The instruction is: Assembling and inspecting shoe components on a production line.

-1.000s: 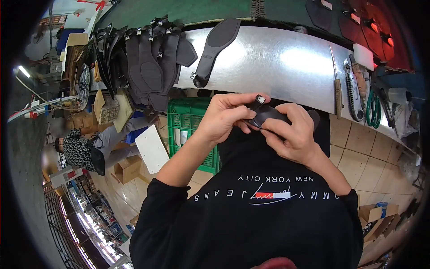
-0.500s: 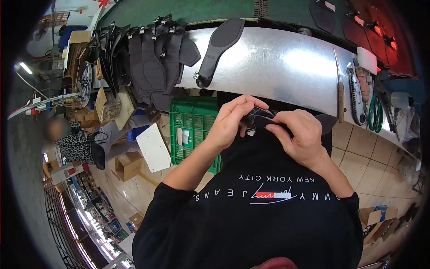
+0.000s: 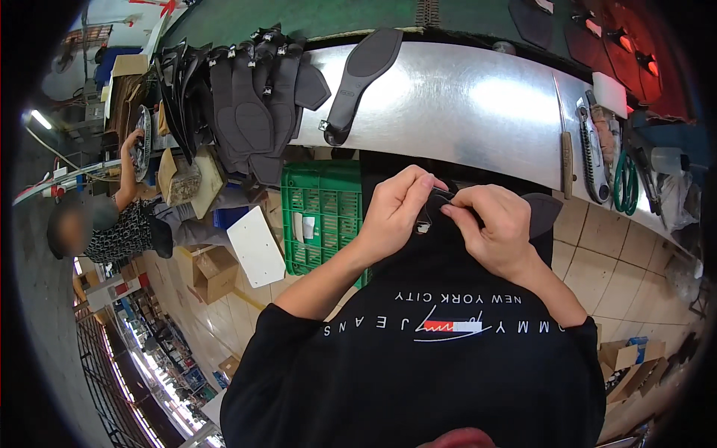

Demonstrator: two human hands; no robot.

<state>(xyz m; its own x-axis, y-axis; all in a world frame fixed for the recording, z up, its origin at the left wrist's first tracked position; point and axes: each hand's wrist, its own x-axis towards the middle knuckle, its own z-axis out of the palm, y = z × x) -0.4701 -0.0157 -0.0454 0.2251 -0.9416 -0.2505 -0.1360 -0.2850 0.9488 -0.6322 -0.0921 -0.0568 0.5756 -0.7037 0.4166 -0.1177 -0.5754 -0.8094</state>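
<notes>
My left hand (image 3: 396,213) and my right hand (image 3: 493,231) meet in front of my chest. Both pinch a small black strap piece (image 3: 437,209) with a little metal buckle at its lower end. The piece is mostly hidden by my fingers. A larger dark piece (image 3: 544,213) shows behind my right hand. Ahead lies a shiny metal workbench (image 3: 463,104) with a black shoe sole (image 3: 362,78) on it and a pile of black shoe uppers (image 3: 250,104) at its left end.
A green plastic crate (image 3: 321,209) stands under the bench on the tiled floor. Scissors, a green cord and hand tools (image 3: 605,157) lie at the bench's right end. Another person (image 3: 112,224) sits at left among cardboard boxes.
My hands have shifted slightly lower and left while working the strap piece; the fingers have regripped it. The person at left has raised an arm toward the rack.
</notes>
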